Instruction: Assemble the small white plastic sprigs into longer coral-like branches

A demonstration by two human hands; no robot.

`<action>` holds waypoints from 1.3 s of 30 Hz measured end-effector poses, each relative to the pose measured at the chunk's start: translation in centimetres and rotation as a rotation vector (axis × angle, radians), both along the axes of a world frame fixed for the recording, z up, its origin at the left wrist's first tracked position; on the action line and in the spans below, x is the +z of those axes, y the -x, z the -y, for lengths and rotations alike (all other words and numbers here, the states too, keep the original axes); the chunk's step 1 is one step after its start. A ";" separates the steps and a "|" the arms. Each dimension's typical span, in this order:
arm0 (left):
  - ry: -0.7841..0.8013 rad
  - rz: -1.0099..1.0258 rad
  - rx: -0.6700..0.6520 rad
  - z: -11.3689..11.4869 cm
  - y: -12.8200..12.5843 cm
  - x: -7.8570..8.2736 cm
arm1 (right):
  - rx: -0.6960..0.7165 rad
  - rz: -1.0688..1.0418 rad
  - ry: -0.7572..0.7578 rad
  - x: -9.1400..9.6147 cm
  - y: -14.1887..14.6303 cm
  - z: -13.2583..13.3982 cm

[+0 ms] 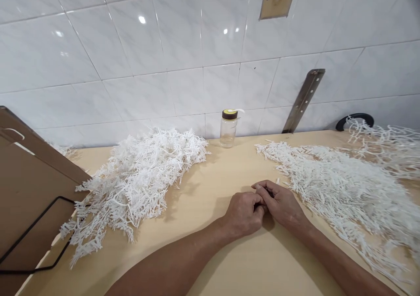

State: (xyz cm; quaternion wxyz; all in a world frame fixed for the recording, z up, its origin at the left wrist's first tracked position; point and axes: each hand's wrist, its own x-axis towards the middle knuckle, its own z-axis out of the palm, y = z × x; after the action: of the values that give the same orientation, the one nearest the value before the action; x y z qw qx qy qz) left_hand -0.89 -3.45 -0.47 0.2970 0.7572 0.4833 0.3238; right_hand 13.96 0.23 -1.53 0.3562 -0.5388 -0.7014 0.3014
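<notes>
My left hand (243, 215) and my right hand (280, 202) rest together on the light wooden table (210, 186), fingers curled and meeting. Whatever they pinch between them is hidden. A small white sliver pokes up just behind my right hand. A big heap of white plastic branched pieces (138, 182) lies to the left. Another wide spread of thin white plastic pieces (344, 186) lies right beside my right hand.
A small clear bottle with a brown lid (229, 128) stands at the tiled wall. A brown cardboard box (29, 186) with a black strap sits at the left edge. A metal bracket (303, 100) leans on the wall, and a black curved object (355, 119) lies far right.
</notes>
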 end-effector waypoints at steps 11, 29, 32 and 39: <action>0.029 -0.073 -0.042 0.4 0.2 1.6 | 0.007 -0.006 0.002 0.7 0.2 0.3; -0.125 -0.788 0.747 -10.9 13.2 8.4 | 0.078 0.013 -0.012 0.3 -0.2 0.6; -0.180 -0.745 0.845 -11.3 14.3 10.2 | 0.077 -0.003 -0.013 0.4 0.1 0.8; -0.636 -0.126 1.142 -10.3 15.9 15.8 | 0.036 -0.005 -0.032 0.7 0.5 1.1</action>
State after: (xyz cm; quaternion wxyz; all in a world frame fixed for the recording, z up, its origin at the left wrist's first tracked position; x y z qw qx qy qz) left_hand -16.79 6.88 15.31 -0.1887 0.4501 0.7063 0.5128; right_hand 13.43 -0.89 -0.82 0.3610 -0.5194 -0.7149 0.2980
